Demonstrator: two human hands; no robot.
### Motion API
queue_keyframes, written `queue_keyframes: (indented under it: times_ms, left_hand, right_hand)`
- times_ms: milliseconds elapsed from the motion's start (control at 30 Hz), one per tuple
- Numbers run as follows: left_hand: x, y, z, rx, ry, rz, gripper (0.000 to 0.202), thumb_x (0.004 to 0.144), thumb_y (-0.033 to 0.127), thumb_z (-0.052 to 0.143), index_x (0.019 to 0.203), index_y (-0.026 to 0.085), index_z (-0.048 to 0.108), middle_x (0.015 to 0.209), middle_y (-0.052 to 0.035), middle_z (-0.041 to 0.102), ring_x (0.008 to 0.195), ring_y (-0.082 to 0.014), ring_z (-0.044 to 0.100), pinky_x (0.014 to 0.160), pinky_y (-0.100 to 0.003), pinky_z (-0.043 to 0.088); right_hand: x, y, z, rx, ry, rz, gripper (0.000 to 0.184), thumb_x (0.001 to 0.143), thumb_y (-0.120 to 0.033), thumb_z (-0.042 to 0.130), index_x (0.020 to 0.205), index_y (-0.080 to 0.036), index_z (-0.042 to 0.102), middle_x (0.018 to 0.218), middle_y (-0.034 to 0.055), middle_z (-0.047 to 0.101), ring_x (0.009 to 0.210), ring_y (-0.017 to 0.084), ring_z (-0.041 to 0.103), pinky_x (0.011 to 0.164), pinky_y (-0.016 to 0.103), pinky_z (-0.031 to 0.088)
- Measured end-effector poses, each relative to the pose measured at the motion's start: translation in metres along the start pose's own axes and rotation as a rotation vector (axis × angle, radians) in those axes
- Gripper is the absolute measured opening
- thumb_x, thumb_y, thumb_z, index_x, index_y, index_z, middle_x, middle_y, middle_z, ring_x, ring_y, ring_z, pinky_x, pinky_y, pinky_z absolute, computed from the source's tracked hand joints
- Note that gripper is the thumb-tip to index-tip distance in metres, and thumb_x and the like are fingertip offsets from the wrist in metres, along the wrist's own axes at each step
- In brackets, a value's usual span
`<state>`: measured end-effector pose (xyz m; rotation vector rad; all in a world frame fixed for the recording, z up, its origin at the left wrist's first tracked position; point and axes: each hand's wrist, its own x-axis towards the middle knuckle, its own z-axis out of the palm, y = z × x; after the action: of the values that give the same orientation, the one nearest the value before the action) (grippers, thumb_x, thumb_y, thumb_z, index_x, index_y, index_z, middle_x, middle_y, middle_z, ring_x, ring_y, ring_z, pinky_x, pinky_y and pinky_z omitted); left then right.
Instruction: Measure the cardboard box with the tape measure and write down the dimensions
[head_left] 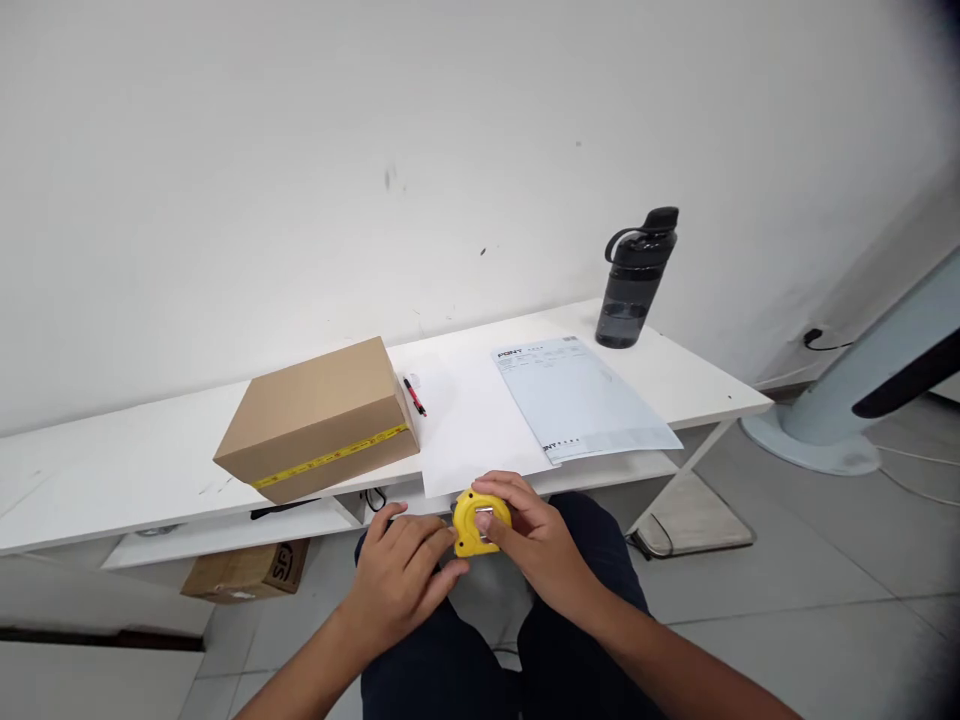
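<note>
Over my lap, my right hand (536, 535) wraps around a yellow tape measure (463, 537), its thumb across the silver label on the case. At the case's left edge, the thumb and a fingertip of my left hand (401, 565) close on its lower corner; whether they grip the blade's end is hidden. No pulled-out blade shows. Beyond my hands, a brown cardboard box (322, 410) with a yellow strip along its front side sits on the white bench. To its right lie a red and black pen (414, 397) and a white sheet of paper (472, 430).
A pale blue printed mailing bag (581, 395) overhangs the bench's (705, 385) front edge. Behind it stands a dark water bottle (637, 280). Another cardboard box (247, 572) rests on the floor under the bench. A round-based stand (817, 440) with cables is at right.
</note>
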<state>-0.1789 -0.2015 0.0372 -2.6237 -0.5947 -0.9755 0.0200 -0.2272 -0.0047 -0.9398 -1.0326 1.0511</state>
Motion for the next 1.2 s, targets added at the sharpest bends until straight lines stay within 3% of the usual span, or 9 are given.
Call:
queue_keyframes:
  times_ms: [100, 200, 300, 400, 600, 767, 867, 1000, 1200]
  left_hand:
    - [0.005, -0.003, -0.004, 0.005, -0.042, 0.035, 0.025, 0.094, 0.031, 0.066, 0.114, 0.016, 0.063, 0.098, -0.0067, 0.077, 0.085, -0.0165, 0.071, 0.097, -0.039, 0.047]
    - [0.011, -0.008, -0.010, 0.037, -0.047, 0.085, 0.029, 0.093, 0.015, 0.063, 0.122, 0.015, 0.061, 0.104, -0.0073, 0.078, 0.087, -0.0147, 0.072, 0.100, -0.037, 0.046]
    - [0.020, -0.019, -0.015, -0.011, -0.090, 0.119, 0.041, 0.094, 0.005, 0.050, 0.132, 0.018, 0.056, 0.108, -0.0066, 0.078, 0.092, -0.0138, 0.072, 0.103, -0.036, 0.045]
    - [0.035, -0.037, -0.018, -0.104, -0.153, 0.116, 0.048, 0.092, 0.002, 0.044, 0.133, 0.024, 0.055, 0.106, -0.0027, 0.078, 0.093, -0.0115, 0.072, 0.101, -0.035, 0.046]
    - [0.077, -0.100, -0.031, 0.167, -0.121, 0.159, 0.019, 0.092, 0.018, 0.056, 0.105, 0.025, 0.067, 0.096, -0.0013, 0.079, 0.086, -0.0140, 0.071, 0.098, -0.036, 0.046]
    - [0.122, -0.184, -0.054, 0.470, -0.051, -0.060, 0.021, 0.095, 0.029, 0.051, 0.099, 0.020, 0.070, 0.103, -0.0085, 0.076, 0.092, -0.0218, 0.069, 0.083, -0.038, 0.047]
    - [0.139, -0.228, -0.060, 0.591, -0.238, -0.168, 0.029, 0.097, 0.029, 0.044, 0.102, 0.019, 0.070, 0.120, -0.0134, 0.071, 0.100, -0.0267, 0.067, 0.083, -0.041, 0.043]
    - [0.144, -0.260, -0.043, 0.621, -0.495, -0.191, 0.027, 0.092, 0.016, 0.044, 0.092, 0.018, 0.071, 0.113, -0.0153, 0.071, 0.093, -0.0261, 0.065, 0.077, -0.039, 0.039]
    - [0.146, -0.276, -0.009, 0.634, -0.577, -0.295, 0.029, 0.087, 0.005, 0.044, 0.083, 0.015, 0.070, 0.104, -0.0167, 0.072, 0.093, -0.0260, 0.063, 0.076, -0.039, 0.035]
  right_hand:
    - [-0.003, 0.000, 0.004, 0.143, 0.074, 0.120, 0.046, 0.073, -0.049, 0.085, 0.114, -0.030, 0.076, 0.124, 0.0079, 0.064, 0.095, 0.022, 0.069, 0.080, 0.036, 0.061]
    - [-0.007, -0.002, 0.007, 0.327, 0.060, 0.264, 0.062, 0.071, -0.050, 0.087, 0.126, -0.028, 0.069, 0.121, 0.0082, 0.069, 0.097, 0.023, 0.069, 0.087, 0.039, 0.060]
    - [-0.016, -0.004, 0.012, 0.474, -0.134, 0.398, 0.071, 0.071, -0.046, 0.089, 0.134, -0.027, 0.061, 0.121, 0.0081, 0.070, 0.101, 0.023, 0.071, 0.089, 0.038, 0.059]
    - [-0.023, -0.008, 0.021, 0.513, -0.335, 0.425, 0.087, 0.069, -0.038, 0.091, 0.144, -0.033, 0.048, 0.121, 0.0060, 0.067, 0.095, 0.021, 0.072, 0.076, 0.035, 0.062]
    - [-0.014, -0.020, 0.038, 0.153, -0.028, -0.036, 0.055, 0.086, -0.030, 0.071, 0.137, -0.032, 0.049, 0.116, 0.0065, 0.069, 0.089, 0.019, 0.070, 0.068, 0.030, 0.060]
    - [0.001, -0.036, 0.036, -0.338, 0.184, -0.575, 0.058, 0.086, -0.021, 0.065, 0.140, -0.039, 0.053, 0.103, 0.0026, 0.073, 0.072, 0.020, 0.067, 0.062, 0.036, 0.060]
    - [0.006, -0.048, 0.043, -0.461, 0.311, -0.794, 0.069, 0.088, -0.020, 0.065, 0.150, -0.042, 0.041, 0.102, 0.0044, 0.075, 0.075, 0.024, 0.071, 0.064, 0.040, 0.063]
    - [0.015, -0.051, 0.064, -0.537, 0.339, -0.911, 0.071, 0.089, -0.019, 0.068, 0.151, -0.041, 0.040, 0.107, 0.0069, 0.078, 0.087, 0.027, 0.077, 0.071, 0.042, 0.066]
    - [0.035, -0.031, 0.096, -0.594, 0.161, -0.783, 0.036, 0.094, -0.033, 0.066, 0.131, -0.035, 0.065, 0.119, 0.0108, 0.077, 0.098, 0.031, 0.077, 0.082, 0.048, 0.067]
